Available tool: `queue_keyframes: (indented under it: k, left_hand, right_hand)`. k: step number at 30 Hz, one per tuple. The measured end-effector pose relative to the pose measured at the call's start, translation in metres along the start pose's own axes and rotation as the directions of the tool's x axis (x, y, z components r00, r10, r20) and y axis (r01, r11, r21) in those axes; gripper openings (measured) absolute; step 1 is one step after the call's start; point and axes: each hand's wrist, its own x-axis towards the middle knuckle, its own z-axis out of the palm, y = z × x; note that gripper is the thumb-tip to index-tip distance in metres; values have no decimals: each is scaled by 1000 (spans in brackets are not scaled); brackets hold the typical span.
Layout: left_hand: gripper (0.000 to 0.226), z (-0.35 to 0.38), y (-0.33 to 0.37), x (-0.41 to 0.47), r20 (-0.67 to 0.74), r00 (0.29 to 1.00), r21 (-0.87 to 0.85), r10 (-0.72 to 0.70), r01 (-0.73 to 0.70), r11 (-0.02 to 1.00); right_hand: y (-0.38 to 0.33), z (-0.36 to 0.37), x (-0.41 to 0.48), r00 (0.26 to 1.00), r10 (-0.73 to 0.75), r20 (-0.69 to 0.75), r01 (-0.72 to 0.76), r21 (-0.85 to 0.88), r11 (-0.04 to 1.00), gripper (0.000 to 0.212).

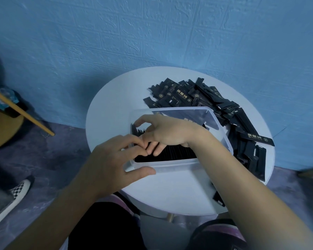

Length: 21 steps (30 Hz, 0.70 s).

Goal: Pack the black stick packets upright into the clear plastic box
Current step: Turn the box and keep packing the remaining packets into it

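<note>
A clear plastic box (179,166) sits in the middle of a round white table (177,193). Black stick packets (175,152) stand upright in a dense row inside it. My left hand (112,159) grips the box's near-left corner, thumb on the outer front wall and fingers curled over the rim. My right hand (170,130) reaches in from the right, its curled fingers down among the packet tops at the left end of the row. A loose pile of black packets (206,98) lies behind and to the right of the box.
One stray packet (218,200) lies near the table's front right edge. A blue textured wall (152,33) rises just behind the table. On the floor to the left are a wooden stick (22,110) and another person's checkered shoe (19,188). My knees are under the table's near edge.
</note>
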Motion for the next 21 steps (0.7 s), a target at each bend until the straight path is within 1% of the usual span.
queue_keyframes:
  k: [3, 6, 8, 9, 10, 11, 12, 13, 14, 16, 19, 21]
  left_hand:
    - [58, 2, -1, -1, 2, 1000, 17, 1, -1, 1000]
    - [57, 4, -1, -3, -16, 1000, 38, 4, -3, 999]
    - [57, 4, -1, -2, -26, 1000, 45, -2, 3, 999]
    - [56, 4, -1, -2, -29, 1000, 42, -3, 4, 999]
    - [56, 3, -1, -1, -31, 1000, 37, -4, 5, 999]
    - [55, 3, -1, -1, -32, 999, 29, -8, 9, 1000]
    - [55, 3, -1, 0, -33, 999, 20, -16, 17, 1000]
    - [56, 3, -1, 0, -32, 999, 14, -26, 26, 1000]
    - [58, 4, 0, 1, -31, 999, 11, -33, 34, 999]
    - [61, 5, 1, 1, -38, 998, 4, -45, 45, 999]
    - [58, 8, 2, 1, -66, 996, -14, -67, 66, 998]
    - [48, 11, 4, 0, -84, 993, -37, -84, 81, 996]
  right_hand:
    - [-2, -11, -6, 998, -28, -51, 29, 15, 999, 40]
    - [-4, -37, -12, 974, -94, -207, 99, 15, 995, 22]
    - [0, -62, -14, 916, -133, -379, 145, 4, 989, 15]
    - [4, -75, -14, 869, -147, -473, 139, -52, 989, 14]
    - [8, -88, -12, 818, -159, -553, 91, -149, 985, 13]
    - [13, -101, -9, 776, -164, -608, 5, -254, 967, 11]
    - [19, -113, -5, 764, -147, -629, -95, -335, 938, 7]
    - [22, -122, -3, 782, -99, -616, -187, -383, 905, 4]
    - [26, -129, 1, 812, -33, -582, -264, -418, 869, 5]
    - [29, -135, 10, 859, 69, -508, -355, -492, 795, 15]
    - [27, -132, 19, 895, 132, -426, -382, -579, 720, 33]
    - [25, -132, 22, 901, 136, -411, -382, -605, 698, 42]
